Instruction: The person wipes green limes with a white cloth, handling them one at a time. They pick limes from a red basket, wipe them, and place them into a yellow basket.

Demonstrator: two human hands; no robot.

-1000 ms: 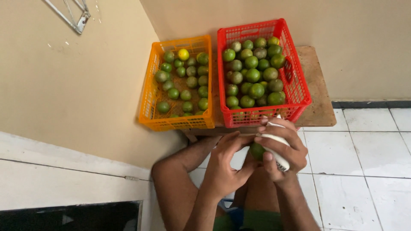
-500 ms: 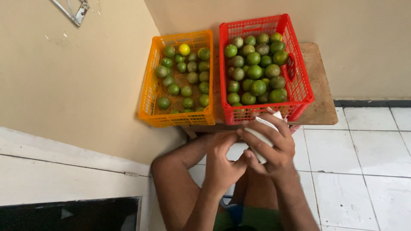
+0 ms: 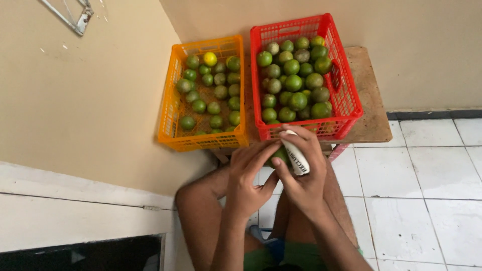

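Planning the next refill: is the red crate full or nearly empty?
Nearly full. Green limes are piled across the red crate, covering its floor, some stacked on others.

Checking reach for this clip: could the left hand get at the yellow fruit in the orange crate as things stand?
Probably yes. The yellow fruit lies uncovered at the far end of the open orange crate, but the left hand is on a green fruit and must let go.

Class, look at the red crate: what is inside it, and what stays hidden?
The red crate holds a pile of green limes, a few duller or yellowish. Lower layers and the crate's floor are covered by the top fruit.
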